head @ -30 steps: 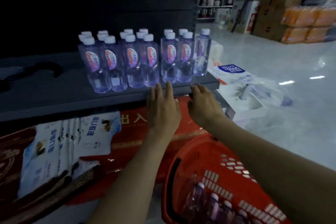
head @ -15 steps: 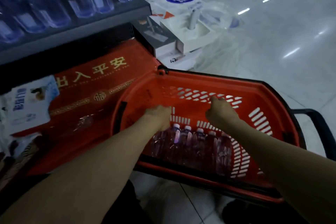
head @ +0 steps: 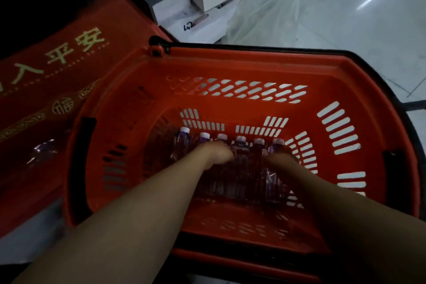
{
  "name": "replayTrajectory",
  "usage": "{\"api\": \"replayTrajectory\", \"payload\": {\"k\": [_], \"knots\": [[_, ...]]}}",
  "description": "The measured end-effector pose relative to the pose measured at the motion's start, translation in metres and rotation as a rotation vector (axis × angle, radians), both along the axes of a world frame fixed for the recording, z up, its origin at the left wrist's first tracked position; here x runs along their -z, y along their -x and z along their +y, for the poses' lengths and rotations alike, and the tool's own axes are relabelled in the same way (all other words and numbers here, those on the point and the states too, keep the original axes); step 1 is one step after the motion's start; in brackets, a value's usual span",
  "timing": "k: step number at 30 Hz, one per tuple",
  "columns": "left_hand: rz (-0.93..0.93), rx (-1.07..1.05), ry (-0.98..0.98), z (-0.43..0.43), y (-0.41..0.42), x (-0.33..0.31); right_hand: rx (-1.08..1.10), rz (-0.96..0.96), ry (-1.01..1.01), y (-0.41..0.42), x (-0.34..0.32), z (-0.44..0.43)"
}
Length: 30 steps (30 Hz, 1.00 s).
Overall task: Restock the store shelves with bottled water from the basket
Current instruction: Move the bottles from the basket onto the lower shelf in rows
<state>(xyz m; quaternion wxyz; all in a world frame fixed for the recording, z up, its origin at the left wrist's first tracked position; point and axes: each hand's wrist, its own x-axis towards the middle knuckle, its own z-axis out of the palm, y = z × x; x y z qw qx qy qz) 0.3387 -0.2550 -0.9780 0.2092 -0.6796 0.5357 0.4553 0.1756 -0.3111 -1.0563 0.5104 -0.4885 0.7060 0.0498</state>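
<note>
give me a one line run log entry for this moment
phase: reaching for stock | left hand: down on bottles | right hand: down on bottles | grip: unclear | basket: bottles lying in a row

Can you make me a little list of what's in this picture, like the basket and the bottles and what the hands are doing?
basket: red plastic basket with slotted walls, on the floor
bottles: water bottles lying in a row at the bottom, six white caps showing
left hand: left hand down among the bottles, fingers curled over them; grip unclear
right hand: right hand down on the bottles at the right end; grip unclear
beside basket: red mat with gold characters
behind basket: white boxes and clear plastic wrap on a pale shiny floor
</note>
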Motion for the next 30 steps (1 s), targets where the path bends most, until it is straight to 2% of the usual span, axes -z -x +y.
{"api": "replayTrajectory", "payload": {"k": [3, 5, 7, 8, 11, 13, 16, 18, 21, 26, 30], "knots": [[-0.059, -0.124, -0.012, -0.004, 0.009, 0.016, -0.074, 0.100, 0.137, 0.003, 0.010, 0.005], [-0.077, -0.167, -0.010, -0.004, 0.010, 0.027, 0.008, 0.049, 0.045, 0.006, 0.013, 0.010], [-0.084, -0.289, -0.015, -0.004, 0.010, 0.031, 0.166, 0.034, -0.119, 0.007, 0.007, 0.017], [-0.099, -0.363, -0.006, -0.004, 0.008, 0.032, 0.186, 0.044, -0.123, 0.006, 0.006, 0.021], [-0.103, -0.513, 0.018, -0.005, 0.003, 0.038, -0.062, 0.199, 0.238, -0.008, -0.006, 0.026], [-0.077, -0.549, 0.018, -0.006, 0.003, 0.035, -0.269, 0.208, 0.420, -0.027, -0.014, 0.022], [-0.076, -0.555, 0.033, -0.003, 0.001, 0.041, -0.511, 0.195, 0.321, -0.054, -0.009, 0.013], [-0.067, -0.524, 0.048, -0.002, -0.001, 0.047, -0.565, 0.214, 0.246, -0.059, 0.000, 0.010], [-0.010, -0.539, 0.037, -0.001, -0.006, 0.058, -0.649, 0.260, 0.252, -0.056, 0.010, 0.012], [-0.026, -0.549, 0.017, 0.001, -0.006, 0.069, -0.691, 0.225, 0.314, -0.051, 0.003, 0.017], [-0.037, -0.645, 0.072, 0.000, 0.005, 0.070, -0.612, 0.241, 0.184, -0.053, 0.005, 0.008]]}}
